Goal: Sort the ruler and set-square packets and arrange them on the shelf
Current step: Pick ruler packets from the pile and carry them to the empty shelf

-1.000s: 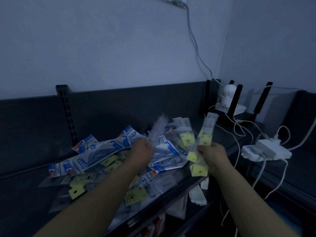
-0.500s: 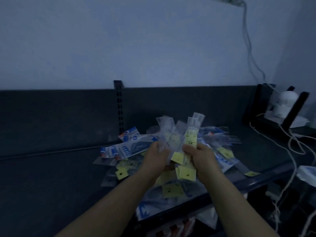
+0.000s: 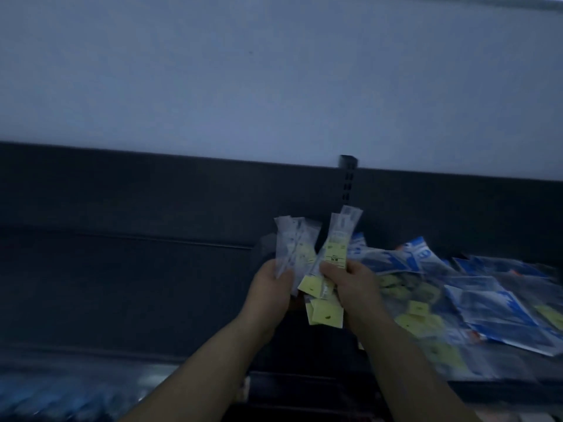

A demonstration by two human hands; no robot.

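Since half a second ago both hands have shifted left off the pile [image 3: 487,303] of blue-and-white and yellow-tagged packets, which now lies on the right of the shelf [image 3: 137,300]. I see left hand [image 3: 269,287] pinching a fan of narrow clear packets [image 3: 292,242], upright. Right hand [image 3: 353,284] grips a yellow-tagged bundle [image 3: 336,248], the two bunches touching, held above the shelf just near of the slotted upright [image 3: 348,178]. Picture is motion-blurred.

Packet pile [image 3: 475,303] on shelf [image 3: 122,300], right of held packets [image 3: 320,257]; upright [image 3: 348,178] behind.
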